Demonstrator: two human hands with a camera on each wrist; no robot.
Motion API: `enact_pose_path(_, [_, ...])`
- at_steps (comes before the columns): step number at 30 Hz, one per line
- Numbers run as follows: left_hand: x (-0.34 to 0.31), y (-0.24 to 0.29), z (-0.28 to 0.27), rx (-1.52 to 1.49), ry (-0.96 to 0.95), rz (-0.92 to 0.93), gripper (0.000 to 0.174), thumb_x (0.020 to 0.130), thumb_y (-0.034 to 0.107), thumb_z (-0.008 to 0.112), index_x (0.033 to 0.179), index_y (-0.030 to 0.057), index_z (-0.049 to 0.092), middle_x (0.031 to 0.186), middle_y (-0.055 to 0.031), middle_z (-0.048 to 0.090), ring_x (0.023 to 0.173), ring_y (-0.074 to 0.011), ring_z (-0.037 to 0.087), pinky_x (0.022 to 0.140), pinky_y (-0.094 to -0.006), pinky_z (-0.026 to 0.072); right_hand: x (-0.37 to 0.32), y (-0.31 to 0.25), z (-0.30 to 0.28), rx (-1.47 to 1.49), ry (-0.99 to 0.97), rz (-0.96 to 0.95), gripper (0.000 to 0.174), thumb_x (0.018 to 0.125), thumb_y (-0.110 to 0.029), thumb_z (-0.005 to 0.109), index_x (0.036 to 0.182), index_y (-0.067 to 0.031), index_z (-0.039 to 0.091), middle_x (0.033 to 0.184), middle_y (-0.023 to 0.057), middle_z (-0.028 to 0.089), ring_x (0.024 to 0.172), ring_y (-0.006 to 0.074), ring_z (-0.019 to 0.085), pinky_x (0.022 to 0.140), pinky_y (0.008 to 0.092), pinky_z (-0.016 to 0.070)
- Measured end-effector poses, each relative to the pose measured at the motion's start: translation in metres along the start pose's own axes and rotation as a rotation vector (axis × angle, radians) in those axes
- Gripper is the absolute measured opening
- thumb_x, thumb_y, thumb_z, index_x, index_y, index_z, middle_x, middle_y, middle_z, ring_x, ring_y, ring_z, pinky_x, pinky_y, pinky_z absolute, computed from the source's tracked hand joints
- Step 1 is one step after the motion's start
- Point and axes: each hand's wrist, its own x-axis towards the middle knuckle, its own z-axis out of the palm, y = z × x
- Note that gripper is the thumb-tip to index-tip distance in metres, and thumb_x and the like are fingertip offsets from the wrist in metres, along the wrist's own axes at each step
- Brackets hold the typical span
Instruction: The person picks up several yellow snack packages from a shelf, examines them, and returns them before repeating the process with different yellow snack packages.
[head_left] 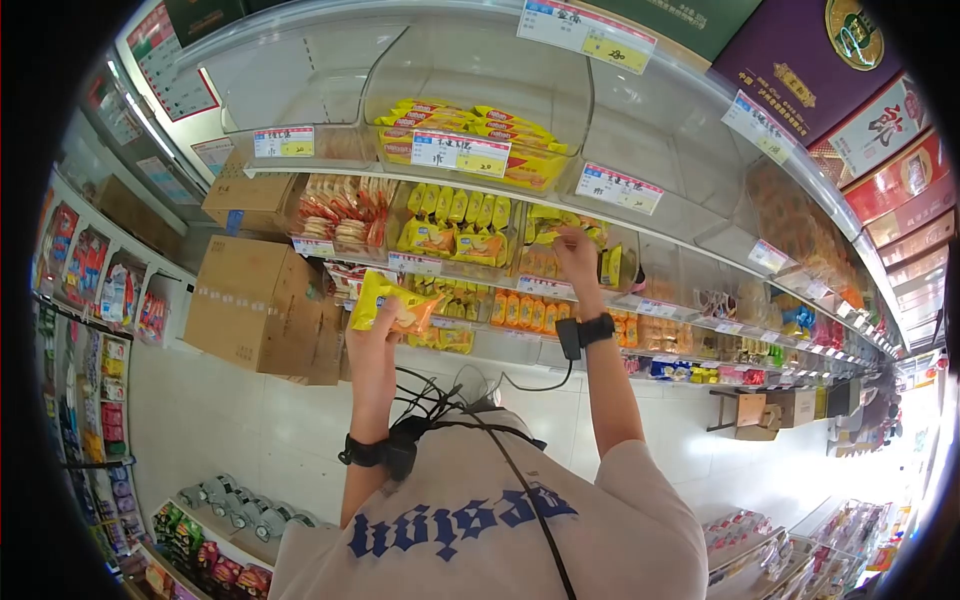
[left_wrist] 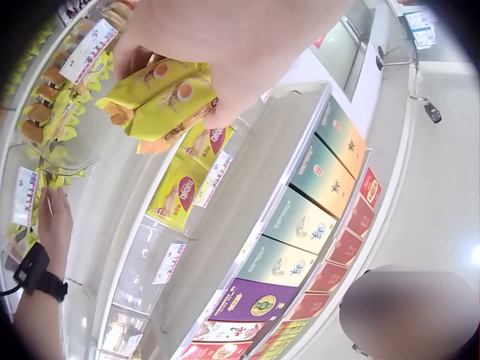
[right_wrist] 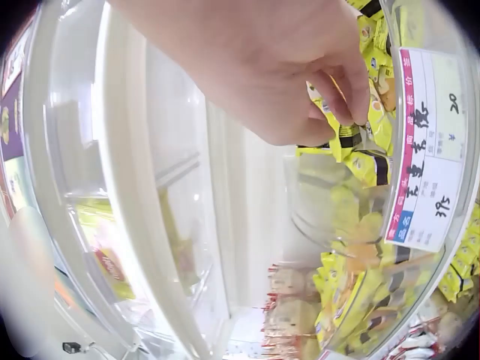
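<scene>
L hand (head_left: 375,335) raised, gripping yellow snack packs (head_left: 398,300); R arm up, R hand (head_left: 575,250) in clear bin (right_wrist: 315,202), fingers pinching a bin packet (right_wrist: 358,146).

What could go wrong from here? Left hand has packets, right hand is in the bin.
1. The left hand grips several yellow packets in one bunch; one might slip out.
2. The right hand reaches into the clear bin onto piled packets; pulling one could drag neighbours out.
3. The price tag on the bin front sits close to those fingers and may get knocked.
</scene>
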Motion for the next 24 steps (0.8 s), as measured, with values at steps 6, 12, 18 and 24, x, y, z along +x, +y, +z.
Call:
enact_pose_path(6, [-0.004, 0.003, -0.002, 0.006, -0.012, 0.013, 0.039, 0.096, 0.014, 0.069, 0.130, -0.0011, 0.056, 0.122, -0.0074, 0.063, 0.112, -0.0174, 0.062, 0.096, -0.0371, 0.0508, 0.034, 0.007, 0.035, -0.081, -0.298, 0.175, 0.044, 0.089, -0.025, 0.070, 0.124, 0.0004, 0.062, 0.097, 0.0208, 0.072, 0.083, 0.0327, 0.071, 0.076, 0.0434, 0.0561])
enact_pose_path(12, [-0.005, 0.001, -0.007, 0.018, 0.016, 0.010, 0.040, 0.096, 0.013, 0.069, 0.130, -0.0016, 0.055, 0.121, -0.0079, 0.063, 0.111, -0.0176, 0.062, 0.095, -0.0369, 0.0514, 0.038, -0.017, 0.038, -0.079, -0.341, 0.243, 0.058, 0.084, -0.023, 0.074, 0.128, 0.0100, 0.055, 0.100, 0.0216, 0.071, 0.083, 0.0292, 0.071, 0.072, 0.0415, 0.0565])
enact_pose_path(18, [-0.011, 0.005, 0.000, 0.011, 0.025, 0.032, 0.039, 0.096, 0.017, 0.071, 0.128, -0.0013, 0.059, 0.117, -0.0052, 0.065, 0.106, -0.0136, 0.064, 0.093, -0.0315, 0.0511, 0.020, -0.030, 0.008, 0.322, -0.308, 0.479, 0.052, 0.085, -0.008, 0.072, 0.132, 0.0033, 0.053, 0.107, 0.0152, 0.063, 0.093, 0.0193, 0.069, 0.073, 0.0286, 0.0598])
enact_pose_path(24, [-0.006, -0.001, -0.007, 0.021, 0.016, -0.001, 0.039, 0.096, 0.017, 0.070, 0.129, -0.0011, 0.059, 0.117, -0.0053, 0.066, 0.106, -0.0136, 0.064, 0.092, -0.0316, 0.0517, -0.001, -0.034, -0.034, 0.788, -0.377, 0.537, 0.052, 0.093, -0.001, 0.063, 0.143, -0.0027, 0.046, 0.114, 0.0137, 0.060, 0.098, 0.0246, 0.068, 0.086, 0.0339, 0.0609])
